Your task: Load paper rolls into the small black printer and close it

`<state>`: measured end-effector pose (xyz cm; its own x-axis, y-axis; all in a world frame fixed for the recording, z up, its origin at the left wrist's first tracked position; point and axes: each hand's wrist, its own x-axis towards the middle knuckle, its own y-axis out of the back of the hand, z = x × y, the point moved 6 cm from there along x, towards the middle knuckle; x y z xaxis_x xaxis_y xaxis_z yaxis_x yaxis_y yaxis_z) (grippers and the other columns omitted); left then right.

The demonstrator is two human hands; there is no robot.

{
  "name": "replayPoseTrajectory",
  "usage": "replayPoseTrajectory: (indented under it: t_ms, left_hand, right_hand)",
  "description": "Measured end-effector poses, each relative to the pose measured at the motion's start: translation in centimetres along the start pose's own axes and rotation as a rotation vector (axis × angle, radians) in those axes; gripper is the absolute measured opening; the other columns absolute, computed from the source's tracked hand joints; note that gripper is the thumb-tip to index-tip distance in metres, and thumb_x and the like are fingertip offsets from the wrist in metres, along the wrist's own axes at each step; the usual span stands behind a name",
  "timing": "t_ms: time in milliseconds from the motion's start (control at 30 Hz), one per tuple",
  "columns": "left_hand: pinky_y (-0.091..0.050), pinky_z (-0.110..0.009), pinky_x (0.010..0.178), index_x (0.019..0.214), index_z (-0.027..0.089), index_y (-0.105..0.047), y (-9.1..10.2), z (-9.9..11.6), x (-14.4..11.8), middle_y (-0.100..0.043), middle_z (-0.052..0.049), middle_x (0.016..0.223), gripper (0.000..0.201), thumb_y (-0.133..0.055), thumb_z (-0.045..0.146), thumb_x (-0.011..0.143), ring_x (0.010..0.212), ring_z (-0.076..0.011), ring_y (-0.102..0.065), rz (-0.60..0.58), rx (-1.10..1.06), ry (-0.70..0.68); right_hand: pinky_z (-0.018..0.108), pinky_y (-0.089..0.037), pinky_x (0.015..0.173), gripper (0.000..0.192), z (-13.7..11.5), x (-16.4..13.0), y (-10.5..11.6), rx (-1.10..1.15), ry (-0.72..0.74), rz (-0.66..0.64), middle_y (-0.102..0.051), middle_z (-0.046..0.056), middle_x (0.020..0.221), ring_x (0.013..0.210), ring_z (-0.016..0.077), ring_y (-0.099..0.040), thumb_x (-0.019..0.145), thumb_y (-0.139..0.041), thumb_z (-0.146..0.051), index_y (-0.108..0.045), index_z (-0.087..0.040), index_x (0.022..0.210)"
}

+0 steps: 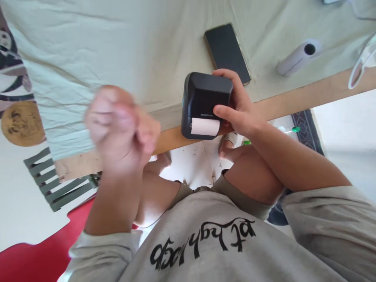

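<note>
My right hand (239, 105) grips a small black label printer (207, 96) by its right side, thumb on its top face. A white paper strip (205, 126) shows in the slot at the printer's near end. The printer is held over the table's front edge. To its left, my left hand (117, 121) is raised and smeared by motion. Its fingers are curled into a fist, and anything inside them is hidden. Just beyond my right hand lies a dark smartphone (227, 51) on the tablecloth.
A pale cloth (117, 43) covers the table, whose bare wooden edge (282, 96) runs in front of me. At the right are a white paper roll (296, 58) and a white strap-like object (362, 60). A round wooden stool (23, 123) and a red chair (44, 254) are at the left.
</note>
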<state>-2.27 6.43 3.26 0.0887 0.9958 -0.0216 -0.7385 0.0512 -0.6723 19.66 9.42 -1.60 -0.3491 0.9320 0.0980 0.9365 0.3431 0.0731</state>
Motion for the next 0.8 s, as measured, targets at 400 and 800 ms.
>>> replayPoseTrajectory:
  t_ms: [400,800]
  left_hand:
    - [-0.058,-0.044,0.090,0.098,0.024,-0.067,0.9,-5.2,3.6,-0.074,-0.005,0.100,0.055,-0.047,0.075,0.092,0.114,-0.0269,-0.069,0.045,0.219,0.126]
    - [-0.058,-0.030,0.074,0.089,0.019,-0.072,0.6,-6.2,1.8,-0.072,-0.001,0.076,0.023,-0.056,0.035,0.092,0.078,-0.0189,-0.070,0.218,0.107,0.250]
  right_hand:
    - [0.022,-0.056,0.065,0.082,-3.5,3.2,-4.6,0.198,-0.139,0.013,-0.063,0.002,0.116,0.095,0.0151,-0.067,0.079,-0.071,-0.059,-0.032,-0.030,0.144]
    - [0.054,-0.041,0.124,0.068,-4.4,1.4,-2.3,-0.599,0.288,-0.058,-0.048,0.012,0.154,0.144,0.0334,-0.048,0.092,-0.057,-0.060,-0.042,-0.026,0.148]
